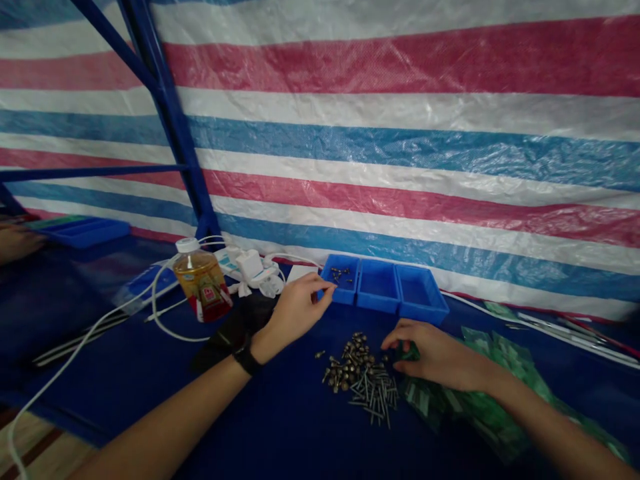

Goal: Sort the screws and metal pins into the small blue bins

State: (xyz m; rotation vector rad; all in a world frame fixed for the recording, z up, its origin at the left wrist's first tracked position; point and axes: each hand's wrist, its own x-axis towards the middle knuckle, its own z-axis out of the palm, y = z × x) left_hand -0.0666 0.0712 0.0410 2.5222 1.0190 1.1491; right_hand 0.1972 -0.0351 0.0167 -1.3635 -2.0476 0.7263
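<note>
The left hand (297, 310) pinches loosely just beside a blue three-compartment tray (377, 305); the right hand (435, 353) curls half-closed at green packets (480, 407) near loose screws (360, 377); neither grip's hold is clear.

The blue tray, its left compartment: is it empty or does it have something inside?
Not empty: small metal fasteners lie in that compartment of the blue tray.

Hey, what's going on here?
A person is working with bare hands at a blue-covered table. Their left hand reaches to a blue three-compartment tray, close to a few small dark screws in its end compartment. Their right hand is at the edge of a loose pile of metal screws and nails, beside green plastic packets. A bottle of amber liquid stands farther back.
</note>
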